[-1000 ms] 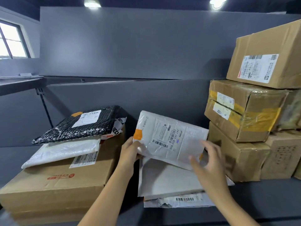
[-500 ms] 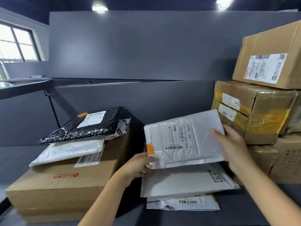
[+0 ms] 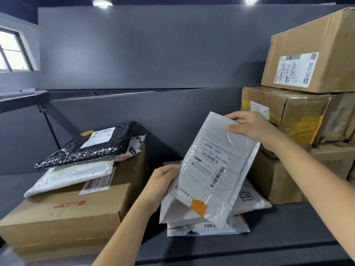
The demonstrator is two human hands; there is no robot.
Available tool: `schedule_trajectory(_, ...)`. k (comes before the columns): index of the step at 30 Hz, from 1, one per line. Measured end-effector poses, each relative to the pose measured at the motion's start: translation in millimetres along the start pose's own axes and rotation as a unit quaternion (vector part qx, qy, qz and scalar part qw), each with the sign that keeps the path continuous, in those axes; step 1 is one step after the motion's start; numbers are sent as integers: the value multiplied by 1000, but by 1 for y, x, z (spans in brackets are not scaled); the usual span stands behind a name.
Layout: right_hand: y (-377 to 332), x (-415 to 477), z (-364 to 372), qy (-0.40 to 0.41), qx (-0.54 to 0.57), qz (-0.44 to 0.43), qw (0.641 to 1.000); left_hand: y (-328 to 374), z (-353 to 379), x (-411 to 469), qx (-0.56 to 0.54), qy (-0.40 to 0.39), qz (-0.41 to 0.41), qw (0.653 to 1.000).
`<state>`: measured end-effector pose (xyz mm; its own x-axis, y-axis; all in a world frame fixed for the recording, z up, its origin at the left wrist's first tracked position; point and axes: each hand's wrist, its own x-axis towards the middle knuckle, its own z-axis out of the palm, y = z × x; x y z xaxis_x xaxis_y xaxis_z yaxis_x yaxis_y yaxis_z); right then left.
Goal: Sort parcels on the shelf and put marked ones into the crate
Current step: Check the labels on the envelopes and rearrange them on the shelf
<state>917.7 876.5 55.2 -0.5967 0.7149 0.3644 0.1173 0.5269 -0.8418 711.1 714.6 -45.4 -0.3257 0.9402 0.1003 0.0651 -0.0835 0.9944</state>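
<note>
At a dark warehouse shelf [image 3: 288, 227], we are lifting a white padded mailer [image 3: 215, 169] above the loose stack of envelopes [image 3: 249, 200], our left hand [image 3: 163, 181] pinching its lower-left edge. Our right hand [image 3: 249, 125] is gripping the top corner. Bearing an orange tape mark [image 3: 198, 206], it looks light, soft and slick, so we are judging edge grips safest.

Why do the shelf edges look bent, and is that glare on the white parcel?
Head view: the wide-angle lens bows the shelf edges; ceiling lamps put sheen on the white mailer near the right hand; its label stays sharp and readable.
</note>
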Motion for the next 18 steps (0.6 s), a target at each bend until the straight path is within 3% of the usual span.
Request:
schedule_trajectory(4,9,-3,5,12,-43,-6,999,2,-1,-6,5,6,11,1000)
schedule_trajectory(6,16,-6,11,74,-62,-10,995,4,-1,-9,6,36,27,999)
schedule_trajectory(9,29,-25,31,267,68,-23,961,10,5,-12,-15,97,51,994)
schedule_trajectory(10,30,-34,40,282,151,-16,947,13,7,-13,-34,115,57,991)
schedule_trajectory(12,28,-47,63,214,266,14,940,25,8,-15,-56,145,64,986)
schedule_trajectory(15,12,-54,97,86,267,6,960,45,-4,-22,-71,198,74,975)
schedule_trajectory(18,-12,-43,121,55,289,19,956,64,-26,-36,-62,236,84,966)
